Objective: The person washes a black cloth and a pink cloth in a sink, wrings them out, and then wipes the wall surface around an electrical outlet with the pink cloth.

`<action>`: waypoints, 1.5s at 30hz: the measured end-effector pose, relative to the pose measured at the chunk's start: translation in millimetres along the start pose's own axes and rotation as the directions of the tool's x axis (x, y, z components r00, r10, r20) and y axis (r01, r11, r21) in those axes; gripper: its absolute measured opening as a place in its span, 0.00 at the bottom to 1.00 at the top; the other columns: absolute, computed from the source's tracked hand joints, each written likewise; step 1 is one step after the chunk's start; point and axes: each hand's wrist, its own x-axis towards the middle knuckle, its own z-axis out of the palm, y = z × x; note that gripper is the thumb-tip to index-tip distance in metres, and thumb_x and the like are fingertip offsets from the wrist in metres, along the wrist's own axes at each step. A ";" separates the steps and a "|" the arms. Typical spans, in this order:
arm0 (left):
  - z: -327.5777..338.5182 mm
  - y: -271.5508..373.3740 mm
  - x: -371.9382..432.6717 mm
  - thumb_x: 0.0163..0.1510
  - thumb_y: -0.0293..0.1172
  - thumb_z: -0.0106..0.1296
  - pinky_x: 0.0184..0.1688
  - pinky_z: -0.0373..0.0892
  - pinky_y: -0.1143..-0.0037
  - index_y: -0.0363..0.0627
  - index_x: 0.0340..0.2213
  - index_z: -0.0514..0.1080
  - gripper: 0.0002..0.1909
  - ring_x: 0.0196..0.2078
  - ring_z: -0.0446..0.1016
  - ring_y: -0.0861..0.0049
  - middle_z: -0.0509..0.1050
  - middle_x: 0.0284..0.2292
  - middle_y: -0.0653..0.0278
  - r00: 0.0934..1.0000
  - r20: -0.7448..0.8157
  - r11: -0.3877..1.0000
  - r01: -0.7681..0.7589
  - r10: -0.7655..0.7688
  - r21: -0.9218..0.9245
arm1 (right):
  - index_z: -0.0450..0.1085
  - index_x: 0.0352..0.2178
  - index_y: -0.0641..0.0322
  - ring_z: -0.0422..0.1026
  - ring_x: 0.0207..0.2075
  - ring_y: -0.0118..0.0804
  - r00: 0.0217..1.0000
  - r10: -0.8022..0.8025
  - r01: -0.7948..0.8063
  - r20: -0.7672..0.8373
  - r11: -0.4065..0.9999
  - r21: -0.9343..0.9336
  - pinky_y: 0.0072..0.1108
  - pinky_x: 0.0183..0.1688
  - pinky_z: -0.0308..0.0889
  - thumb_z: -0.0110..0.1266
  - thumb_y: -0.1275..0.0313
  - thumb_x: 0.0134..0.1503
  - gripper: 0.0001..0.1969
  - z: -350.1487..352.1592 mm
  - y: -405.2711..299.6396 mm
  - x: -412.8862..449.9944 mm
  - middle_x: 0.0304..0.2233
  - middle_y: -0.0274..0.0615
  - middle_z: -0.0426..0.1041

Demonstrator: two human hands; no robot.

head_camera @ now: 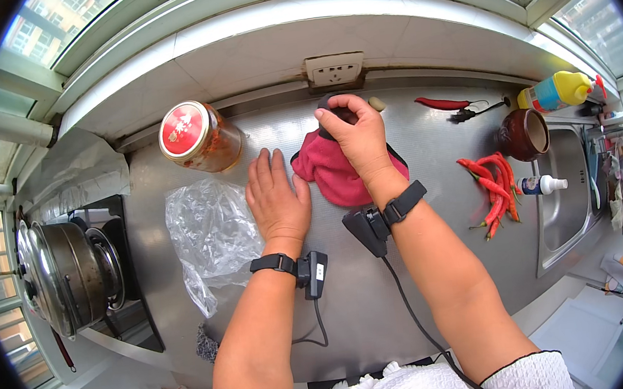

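My left hand (pixel 278 197) rests palm down on the steel countertop, fingers slightly spread, holding nothing. Beside it lies a crumpled clear plastic bag (pixel 210 226), and a glass jar (pixel 216 139) with a red and gold lid stands beyond. My right hand (pixel 359 131) pinches a dark part at the far end of a red cloth with dark edging (pixel 332 175); the rest of the cloth lies bunched on the counter under the hand and wrist. A pale, small garlic-like piece (pixel 376 103) lies just beyond the right hand.
Red chili peppers (pixel 494 188), a white bottle (pixel 541 185) and a brown pot (pixel 522 135) are right, near the sink (pixel 559 199). A yellow bottle (pixel 557 92) stands behind. A large steel pot (pixel 66 274) sits on the left stove. Cables trail from both wrists.
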 end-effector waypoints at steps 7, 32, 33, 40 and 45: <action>2.4 -0.4 0.3 0.50 0.34 0.48 0.58 0.54 0.63 0.44 0.50 0.64 0.25 0.59 0.56 0.63 0.62 0.54 0.59 1.000 -0.008 1.000 0.009 -0.009 0.001 | 0.74 0.36 0.69 0.72 0.32 0.25 0.971 -0.032 0.055 -0.237 0.994 0.091 0.18 0.39 0.68 0.61 0.72 0.49 0.14 13.5 14.4 24.6 0.31 0.37 0.76; 2.3 -2.6 -1.0 0.50 0.34 0.49 0.59 0.52 0.63 0.46 0.52 0.62 0.27 0.60 0.55 0.62 0.60 0.55 0.59 1.000 -0.004 1.000 0.007 -0.007 -0.009 | 0.76 0.29 0.70 0.74 0.30 0.35 0.959 -0.019 0.033 -0.284 0.998 0.045 0.23 0.37 0.68 0.61 0.66 0.46 0.14 35.3 15.5 50.1 0.27 0.46 0.77; 1.9 -2.1 -1.2 0.50 0.34 0.49 0.59 0.52 0.63 0.45 0.53 0.62 0.27 0.60 0.55 0.62 0.60 0.56 0.59 1.000 -0.008 1.000 -0.002 0.002 -0.016 | 0.76 0.29 0.70 0.74 0.29 0.34 0.960 -0.047 0.059 -0.278 0.998 0.035 0.23 0.37 0.68 0.61 0.66 0.46 0.14 36.7 14.7 53.8 0.26 0.45 0.77; 1.1 -1.9 -0.5 0.50 0.35 0.48 0.58 0.53 0.63 0.44 0.52 0.63 0.26 0.60 0.56 0.61 0.61 0.55 0.58 1.000 -0.003 1.000 -0.012 0.012 -0.011 | 0.76 0.27 0.70 0.72 0.26 0.31 0.918 0.149 -0.127 -0.368 0.988 0.086 0.22 0.35 0.67 0.62 0.66 0.45 0.14 46.0 23.5 51.1 0.23 0.43 0.76; 1.0 1.2 -0.7 0.50 0.34 0.48 0.60 0.51 0.63 0.45 0.53 0.61 0.28 0.61 0.54 0.61 0.59 0.56 0.58 0.999 0.035 1.000 0.011 -0.010 -0.015 | 0.76 0.27 0.70 0.71 0.25 0.29 0.929 0.107 -0.078 -0.354 0.993 0.094 0.22 0.33 0.67 0.63 0.66 0.45 0.14 39.2 23.8 49.3 0.22 0.41 0.76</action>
